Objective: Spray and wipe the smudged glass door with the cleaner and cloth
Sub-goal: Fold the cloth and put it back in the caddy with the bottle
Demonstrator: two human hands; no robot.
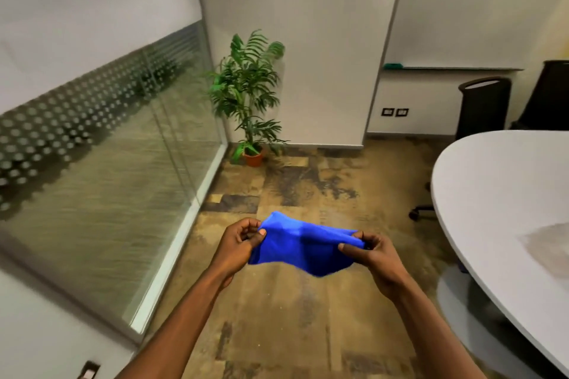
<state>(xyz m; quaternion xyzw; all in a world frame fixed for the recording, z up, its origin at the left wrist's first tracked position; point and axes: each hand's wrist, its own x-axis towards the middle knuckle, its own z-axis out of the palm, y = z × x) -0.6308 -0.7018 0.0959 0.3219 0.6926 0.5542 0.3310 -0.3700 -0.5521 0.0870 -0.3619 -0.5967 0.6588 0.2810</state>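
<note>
At lower centre of the frame, your left hand and right hand pinch opposite edges of the blue cloth, stretched between them; glass door at left.

Two bare forearms enter from the lower edge of the head view. No sleeve covers either arm as far as the frame shows. Left hand and right hand are ungloved. No ring, watch or band is visible on the fingers or wrists.
</note>
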